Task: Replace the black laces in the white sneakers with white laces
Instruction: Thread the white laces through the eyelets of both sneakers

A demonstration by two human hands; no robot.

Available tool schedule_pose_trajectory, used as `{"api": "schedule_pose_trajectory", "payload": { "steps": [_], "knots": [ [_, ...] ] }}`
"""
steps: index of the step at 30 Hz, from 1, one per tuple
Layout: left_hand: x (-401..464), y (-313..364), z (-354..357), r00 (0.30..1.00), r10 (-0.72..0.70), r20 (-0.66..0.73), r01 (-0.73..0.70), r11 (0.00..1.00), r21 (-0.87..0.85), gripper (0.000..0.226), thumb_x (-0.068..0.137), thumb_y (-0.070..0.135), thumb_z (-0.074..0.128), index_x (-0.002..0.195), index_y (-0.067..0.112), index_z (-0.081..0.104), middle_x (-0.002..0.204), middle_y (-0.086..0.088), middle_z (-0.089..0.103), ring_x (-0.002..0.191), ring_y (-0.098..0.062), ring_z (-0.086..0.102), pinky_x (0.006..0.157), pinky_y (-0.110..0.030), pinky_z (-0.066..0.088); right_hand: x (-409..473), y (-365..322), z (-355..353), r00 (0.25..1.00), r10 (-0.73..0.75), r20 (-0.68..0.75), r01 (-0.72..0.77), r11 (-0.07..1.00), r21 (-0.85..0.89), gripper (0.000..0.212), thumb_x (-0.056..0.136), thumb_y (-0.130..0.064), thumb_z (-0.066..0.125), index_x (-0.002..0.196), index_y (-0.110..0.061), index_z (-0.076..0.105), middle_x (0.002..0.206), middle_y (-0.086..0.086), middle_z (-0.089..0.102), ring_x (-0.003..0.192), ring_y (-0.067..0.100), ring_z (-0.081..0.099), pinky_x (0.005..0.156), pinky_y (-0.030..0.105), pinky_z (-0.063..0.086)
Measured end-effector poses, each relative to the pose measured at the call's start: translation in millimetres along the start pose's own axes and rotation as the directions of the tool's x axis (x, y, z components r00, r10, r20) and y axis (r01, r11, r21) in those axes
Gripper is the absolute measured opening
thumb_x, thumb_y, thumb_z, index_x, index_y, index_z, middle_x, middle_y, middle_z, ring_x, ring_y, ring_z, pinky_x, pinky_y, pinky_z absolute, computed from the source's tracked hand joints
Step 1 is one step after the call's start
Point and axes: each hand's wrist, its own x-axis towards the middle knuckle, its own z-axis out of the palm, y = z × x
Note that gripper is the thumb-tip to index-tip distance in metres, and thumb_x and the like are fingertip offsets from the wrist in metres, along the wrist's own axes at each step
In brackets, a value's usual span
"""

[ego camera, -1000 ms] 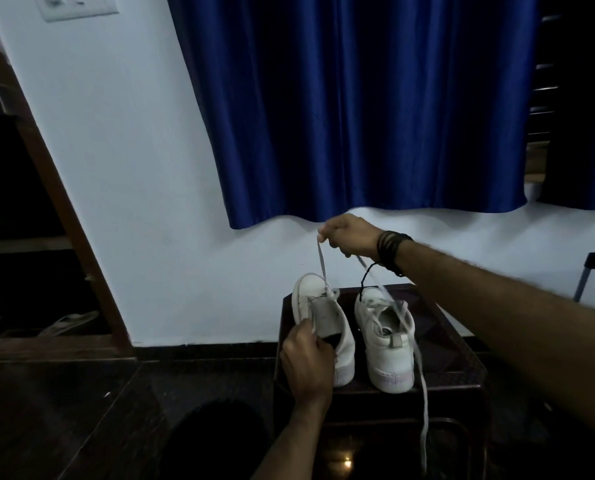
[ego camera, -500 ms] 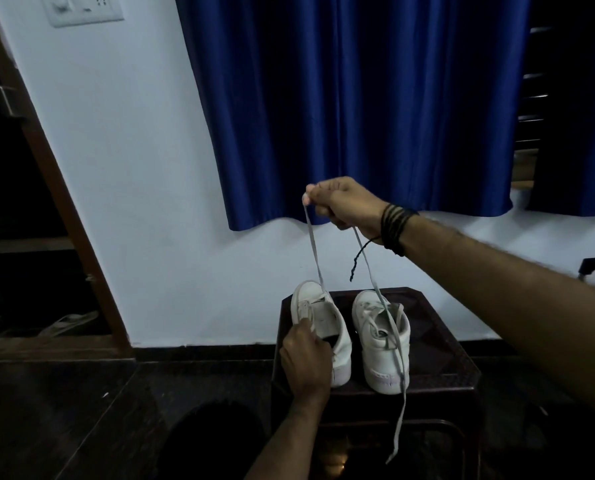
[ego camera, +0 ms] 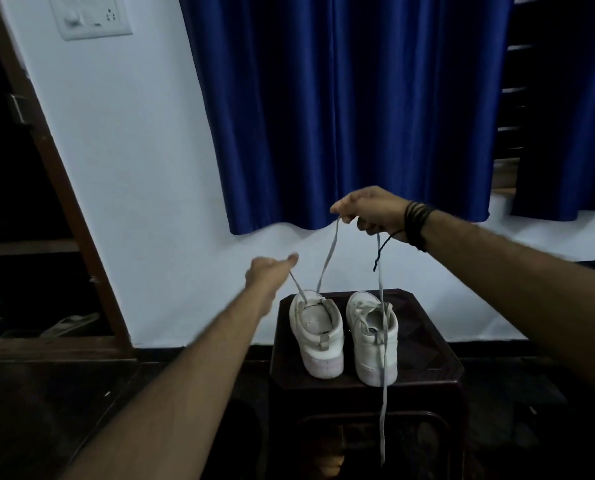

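**Both hands pinching lace ends above left sneaker**

Left hand (ego camera: 266, 273) pinches one end of the white lace (ego camera: 327, 258), low, just above the left sneaker (ego camera: 318, 336) toe. Frame is blurred there, so finger detail is unclear. Right hand (ego camera: 372, 211) pinches the other strand higher and further right, plus a second lace (ego camera: 382, 358) that hangs down over the right sneaker (ego camera: 374, 344) and past the near edge of the dark stool (ego camera: 424, 362). Both sneakers sit side by side on the stool, toes pointing far.

Key relation: both strands rise from the left sneaker's far eyelets in a V. Left hand is nearer the shoe; my guess is ends get evened next.
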Motion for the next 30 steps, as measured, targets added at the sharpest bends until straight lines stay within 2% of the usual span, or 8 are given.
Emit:
{"api": "schedule_pose_trajectory", "payload": {
  "steps": [2,5,12,14,16,19,25,30],
  "knots": [
    [-0.6,25.3,-16.0,0.999,0.034,0.019,-0.034,0.999,-0.013,0.03,0.091,0.042,0.064,0.096,0.012,0.063,0.079,-0.005,0.055,0.054,-0.016,0.044,0.042,-0.019,0.035,-4.1,-8.5,-4.8,1.0,0.0,-0.018,0.0,1.0,-0.015,0.024,0.096,-0.023,0.061,0.112,-0.006,0.067,0.08,0.0,0.062,0.053,0.007,0.041,0.049,0.02,0.032],
    [-7.6,55.2,-32.4,0.996,0.083,0.032,-0.084,0.996,0.029,0.023,0.094,0.026,0.054,0.076,0.013,0.059,0.063,0.0,0.043,0.046,-0.013,0.028,0.037,-0.016,0.02,-12.5,-19.2,-5.9,1.0,-0.004,0.008,0.004,1.0,-0.019,0.024,0.097,-0.023,0.06,0.114,-0.007,0.066,0.085,0.002,0.066,0.055,0.007,0.046,0.051,0.02,0.035],
    [-23.7,72.0,-53.8,0.954,0.279,-0.107,-0.232,0.916,0.327,0.028,0.086,0.027,0.057,0.095,0.004,0.069,0.093,-0.006,0.066,0.08,-0.023,0.061,0.072,-0.031,0.055,-31.7,-36.7,-10.2,0.998,-0.048,-0.039,0.042,0.992,-0.122,0.021,0.094,-0.018,0.06,0.107,-0.003,0.068,0.081,0.003,0.068,0.052,0.009,0.045,0.045,0.02,0.035],
    [-36.1,66.0,-62.3,0.943,0.3,-0.146,-0.151,0.775,0.613,0.029,0.085,0.035,0.054,0.098,0.009,0.06,0.096,-0.005,0.06,0.088,-0.026,0.059,0.081,-0.034,0.051,-35.0,-30.2,-14.4,0.996,-0.038,-0.083,0.008,0.944,-0.331,0.018,0.088,-0.016,0.061,0.094,-0.003,0.071,0.068,0.001,0.066,0.051,0.011,0.045,0.042,0.02,0.035],
    [-48.1,57.7,-70.8,0.958,0.259,-0.125,-0.01,0.466,0.885,0.031,0.082,0.038,0.051,0.1,0.014,0.057,0.096,-0.003,0.056,0.093,-0.026,0.054,0.089,-0.04,0.04,-39.7,-18.7,-15.8,0.996,0.002,-0.084,-0.05,0.815,-0.577,0.015,0.083,-0.015,0.06,0.081,-0.007,0.072,0.061,0.0,0.064,0.051,0.014,0.051,0.04,0.018,0.039],
    [-52.3,37.8,-68.0,0.995,0.098,-0.028,0.014,0.143,0.99,0.034,0.072,0.025,0.055,0.104,0.014,0.053,0.108,-0.007,0.055,0.115,-0.03,0.049,0.105,-0.061,0.028,-41.4,9.4,-11.3,0.987,0.095,-0.129,-0.16,0.573,-0.804,0.013,0.074,-0.013,0.058,0.071,-0.01,0.07,0.071,0.005,0.068,0.066,0.023,0.065,0.06,0.027,0.056],
    [-29.1,-9.9,-16.9,0.997,0.011,0.079,-0.069,0.614,0.786,0.066,0.081,0.049,0.069,0.133,0.014,0.05,0.135,-0.01,0.053,0.121,-0.03,0.054,0.095,-0.038,0.045,-22.4,71.0,22.9,0.975,0.159,-0.155,-0.215,0.506,-0.836,0.031,0.078,-0.026,0.064,0.107,-0.015,0.068,0.108,0.008,0.065,0.098,0.028,0.063,0.081,0.032,0.053],
    [-2.4,-44.4,37.6,0.991,-0.086,0.1,-0.002,0.745,0.668,0.061,0.075,0.042,0.072,0.127,0.016,0.053,0.13,-0.007,0.057,0.117,-0.027,0.058,0.097,-0.036,0.051,2.8,104.4,66.2,0.995,0.083,-0.048,-0.092,0.684,-0.724,0.039,0.083,-0.039,0.068,0.115,-0.016,0.068,0.123,0.006,0.06,0.119,0.026,0.053,0.099,0.037,0.048]
  ]
}}
